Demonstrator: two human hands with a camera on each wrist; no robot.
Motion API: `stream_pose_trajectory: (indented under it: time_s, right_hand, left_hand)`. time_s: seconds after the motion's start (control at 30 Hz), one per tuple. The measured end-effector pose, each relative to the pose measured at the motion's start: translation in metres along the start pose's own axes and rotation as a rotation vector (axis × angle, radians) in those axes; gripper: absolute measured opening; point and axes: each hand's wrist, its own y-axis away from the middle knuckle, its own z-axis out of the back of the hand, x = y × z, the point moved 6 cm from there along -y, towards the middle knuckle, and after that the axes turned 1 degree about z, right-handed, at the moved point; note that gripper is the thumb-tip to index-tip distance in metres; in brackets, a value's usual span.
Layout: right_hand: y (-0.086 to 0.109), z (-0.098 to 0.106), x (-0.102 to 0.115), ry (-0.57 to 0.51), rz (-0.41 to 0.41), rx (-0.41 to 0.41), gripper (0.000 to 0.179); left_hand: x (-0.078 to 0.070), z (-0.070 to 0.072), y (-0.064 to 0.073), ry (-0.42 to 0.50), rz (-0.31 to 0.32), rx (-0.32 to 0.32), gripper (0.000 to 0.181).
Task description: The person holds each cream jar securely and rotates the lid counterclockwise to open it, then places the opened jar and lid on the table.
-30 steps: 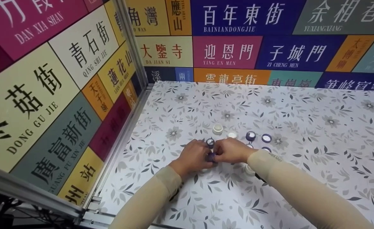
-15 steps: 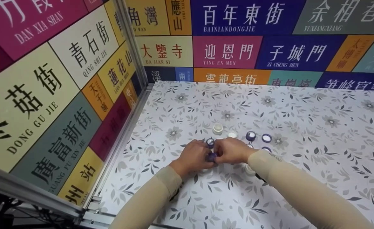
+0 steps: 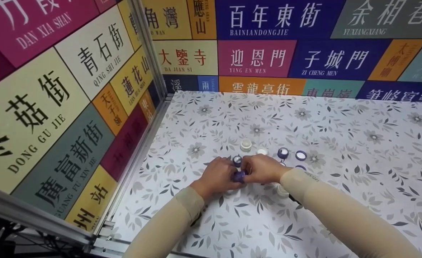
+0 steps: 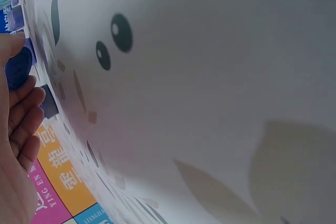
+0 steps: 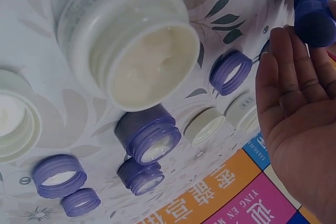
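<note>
A small blue-purple jar point(image 3: 239, 176) is between the two hands, low over the table. My left hand point(image 3: 218, 175) grips it with thumb and index finger; in the left wrist view its round end point(image 4: 20, 66) faces me. My right hand point(image 3: 264, 169) pinches the same jar from the right. The right wrist view shows the jar point(image 5: 315, 17) as two round parts joined at a narrower middle, with the other fingers point(image 5: 286, 66) loosely bent below. Right behind the hands stands another purple piece point(image 3: 237, 160). The hands partly hide the held jar.
Open white jar point(image 5: 147, 66) with cream inside lies near my right wrist. Purple jars point(image 5: 149, 135) and lids point(image 5: 59, 176) stand to the right; a white pot point(image 3: 245, 144) is behind the hands. A white piece point(image 3: 232, 193) is by my left hand. Sign-covered panels point(image 3: 257, 57) border the floral table point(image 3: 340, 186).
Both hands stay in nearly the same place. The right fingers have shifted slightly to the right on the jar, and more of its purple surface shows between the hands.
</note>
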Motion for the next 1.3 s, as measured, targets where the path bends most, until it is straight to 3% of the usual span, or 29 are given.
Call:
stream_pose_trajectory:
  time_s: [0.23,0.5,0.77,1.3]
  right_hand:
    - [0.000,0.000,0.000,0.030,0.025,-0.006,0.025]
    - [0.002,0.002,-0.005,0.040,0.003,0.011,0.022]
    - [0.004,0.006,-0.010,0.102,-0.027,0.022,0.026]
    - [0.007,-0.002,-0.011,0.199,-0.034,0.008,0.025]
  left_hand:
    - [0.000,-0.001,0.003,0.003,0.007,0.004,0.043]
    - [0.002,-0.003,0.004,-0.029,0.032,0.082,0.041]
    - [0.006,0.000,0.003,-0.026,0.044,0.113,0.037]
    - [0.007,-0.002,0.006,-0.026,0.029,0.071,0.036]
